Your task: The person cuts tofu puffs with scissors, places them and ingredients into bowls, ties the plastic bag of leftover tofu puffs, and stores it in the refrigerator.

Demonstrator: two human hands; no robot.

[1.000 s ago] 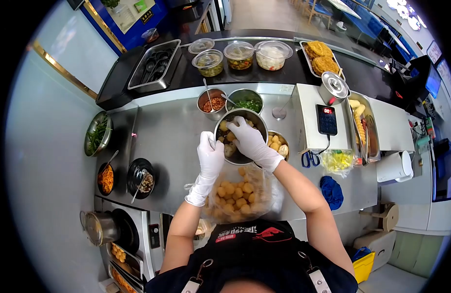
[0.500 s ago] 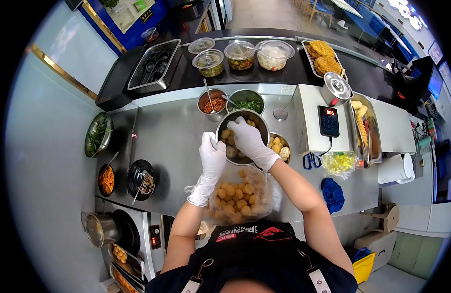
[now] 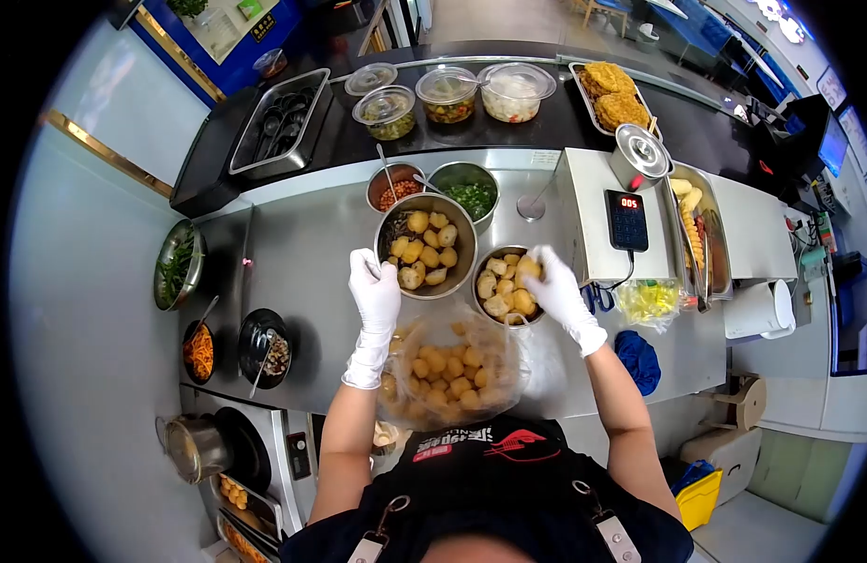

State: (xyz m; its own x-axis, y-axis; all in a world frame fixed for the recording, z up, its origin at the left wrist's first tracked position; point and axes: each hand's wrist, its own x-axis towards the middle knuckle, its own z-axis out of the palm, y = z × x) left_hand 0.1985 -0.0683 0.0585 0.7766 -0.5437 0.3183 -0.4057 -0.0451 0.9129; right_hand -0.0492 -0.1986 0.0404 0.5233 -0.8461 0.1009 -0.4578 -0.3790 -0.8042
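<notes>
My left hand (image 3: 374, 289), in a white glove, pinches the near left rim of a large steel bowl (image 3: 463, 272). Pale yellow balls (image 3: 416, 251) and some dark bits lie inside this bowl. To its right, my gloved right hand (image 3: 555, 286) has its fingers closed on a yellow ball (image 3: 528, 268) at the right edge of a smaller steel bowl (image 3: 483, 317), which holds more balls, several with whitish broken sides. A clear plastic bag of round balls (image 3: 449, 372) lies between my forearms, close to the apron.
Behind the large bowl are bowls of peanuts (image 3: 397, 193) and chopped greens (image 3: 473, 198). A timer (image 3: 627, 221), blue scissors (image 3: 598, 298) and a blue cloth (image 3: 638, 362) are on the right. Black bowls (image 3: 264, 348) stand left; lidded tubs (image 3: 446, 95) line the back shelf.
My right hand has come out of the large bowl and moved right to the smaller bowl, closing on a ball. The large bowl and my left hand have shifted left in view.
</notes>
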